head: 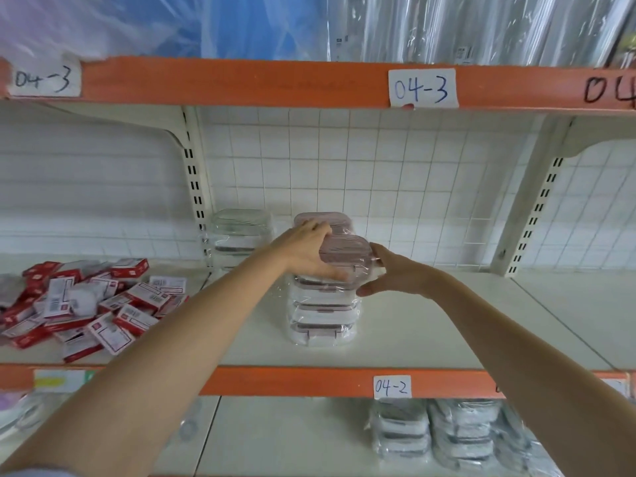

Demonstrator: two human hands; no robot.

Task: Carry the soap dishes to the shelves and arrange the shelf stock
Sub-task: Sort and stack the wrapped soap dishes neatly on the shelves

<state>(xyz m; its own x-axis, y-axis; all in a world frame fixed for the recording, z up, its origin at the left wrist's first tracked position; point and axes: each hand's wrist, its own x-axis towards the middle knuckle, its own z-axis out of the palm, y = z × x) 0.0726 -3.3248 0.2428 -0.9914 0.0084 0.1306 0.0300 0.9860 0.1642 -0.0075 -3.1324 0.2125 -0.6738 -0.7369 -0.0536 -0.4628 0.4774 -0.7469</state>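
Note:
A stack of pink-lidded soap dishes in clear wrap [323,315] stands on the white middle shelf [430,325]. The top pink soap dish [346,251] sits tilted on that stack. My left hand [306,253] grips it from the left, fingers curled over its lid. My right hand [392,271] touches its right side with straight fingers. A second pink stack [321,218] stands behind, mostly hidden by my left hand. A clear stack of dishes [241,230] stands at the back left.
A heap of red and white small boxes [89,304] covers the shelf's left part. An orange rail with the label 04-2 [392,386] edges the shelf front. Grey wrapped dishes [447,432] are stacked on the shelf below. A wire grid backs the shelf.

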